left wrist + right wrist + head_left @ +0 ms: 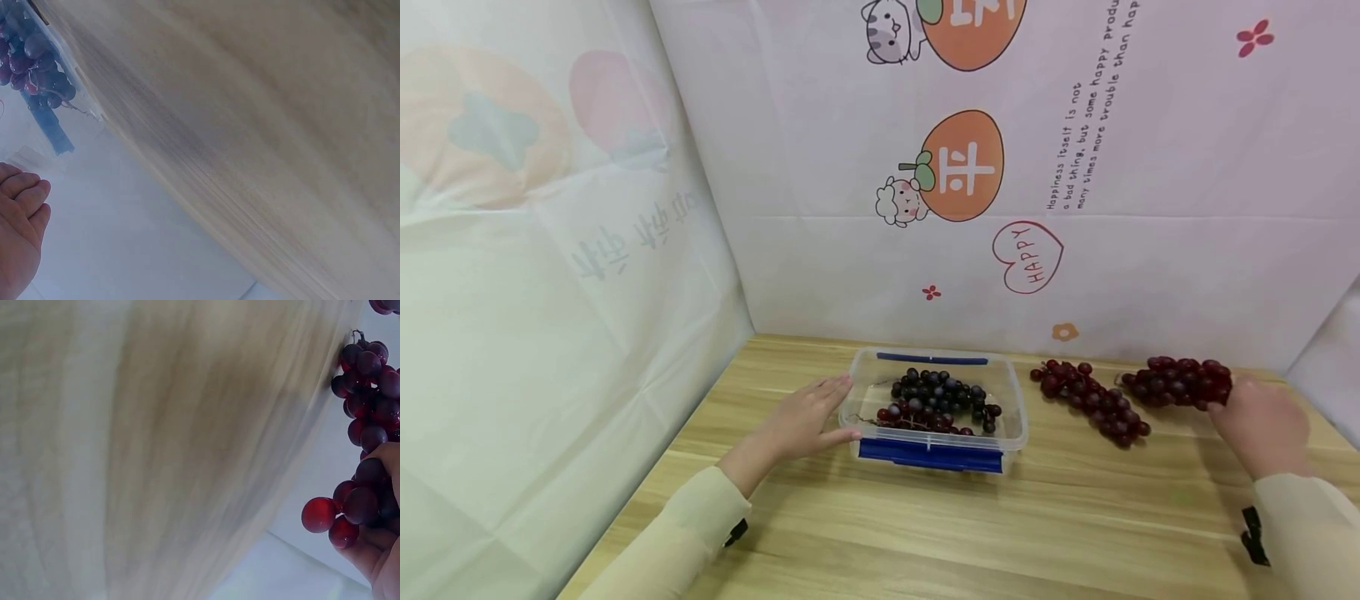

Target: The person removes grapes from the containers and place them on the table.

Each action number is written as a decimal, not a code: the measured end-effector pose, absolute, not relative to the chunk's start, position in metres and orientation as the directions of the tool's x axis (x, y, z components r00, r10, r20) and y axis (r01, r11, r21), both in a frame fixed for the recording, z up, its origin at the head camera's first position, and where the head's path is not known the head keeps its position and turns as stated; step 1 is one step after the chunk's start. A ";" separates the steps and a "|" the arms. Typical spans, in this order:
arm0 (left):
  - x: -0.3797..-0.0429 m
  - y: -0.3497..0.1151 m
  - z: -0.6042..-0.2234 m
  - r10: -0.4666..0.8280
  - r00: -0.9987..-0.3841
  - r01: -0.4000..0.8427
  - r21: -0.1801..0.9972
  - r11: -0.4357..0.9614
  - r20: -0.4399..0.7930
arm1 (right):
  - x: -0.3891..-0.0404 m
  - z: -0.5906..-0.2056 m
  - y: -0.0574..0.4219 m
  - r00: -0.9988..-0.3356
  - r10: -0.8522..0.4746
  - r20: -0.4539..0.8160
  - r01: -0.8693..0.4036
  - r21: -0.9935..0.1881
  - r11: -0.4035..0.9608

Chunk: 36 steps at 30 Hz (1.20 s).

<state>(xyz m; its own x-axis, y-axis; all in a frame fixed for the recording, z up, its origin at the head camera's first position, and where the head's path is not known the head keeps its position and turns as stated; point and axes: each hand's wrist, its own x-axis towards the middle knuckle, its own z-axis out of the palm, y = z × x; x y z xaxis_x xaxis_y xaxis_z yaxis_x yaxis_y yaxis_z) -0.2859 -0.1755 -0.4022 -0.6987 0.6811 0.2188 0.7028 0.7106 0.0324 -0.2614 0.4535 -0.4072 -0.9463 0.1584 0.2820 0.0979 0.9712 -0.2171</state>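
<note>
A clear plastic container (pixel 1017 408) with blue clips stands on the table, holding a bunch of dark grapes (pixel 936 390) and a bunch of red grapes (pixel 917 414). My left hand (pixel 808 417) rests against its left side, fingers straight and the thumb by the front rim. At the right, my right hand (pixel 1262 423) grips one end of a bunch of red grapes (pixel 1180 382). In the right wrist view, finger and thumb close round those grapes (pixel 361 505). Another bunch of red grapes (pixel 1093 400) lies between the container and my right hand.
The wooden table (pixel 1000 533) meets a white printed cloth (pixel 850 275) hung along its back. A second white cloth (pixel 550 375) hangs at the left side. A blue clip (pixel 928 455) runs along the container's front.
</note>
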 end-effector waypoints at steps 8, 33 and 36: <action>-0.286 -0.176 -0.403 0.674 -0.708 0.693 0.023 0.721 0.211 | -0.260 -0.410 0.458 -0.952 0.163 0.259 0.104 -0.229 0.968; -0.285 -0.176 -0.400 0.667 -0.716 0.687 0.037 0.726 0.207 | -0.260 -0.418 0.468 -0.974 0.151 0.169 0.107 -0.243 0.964; -0.285 -0.176 -0.401 0.668 -0.715 0.688 0.036 0.725 0.206 | -0.259 -0.420 0.469 -0.974 0.141 0.179 0.095 -0.243 0.965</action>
<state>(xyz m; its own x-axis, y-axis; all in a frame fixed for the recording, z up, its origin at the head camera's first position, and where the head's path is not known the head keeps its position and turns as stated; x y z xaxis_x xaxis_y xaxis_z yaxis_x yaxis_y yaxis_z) -0.2853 -0.1756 -0.4007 -0.7150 0.6681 0.2059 0.6878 0.7250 0.0359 -0.2589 0.4688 -0.4202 -0.9738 0.1408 0.1788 0.0950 0.9655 -0.2425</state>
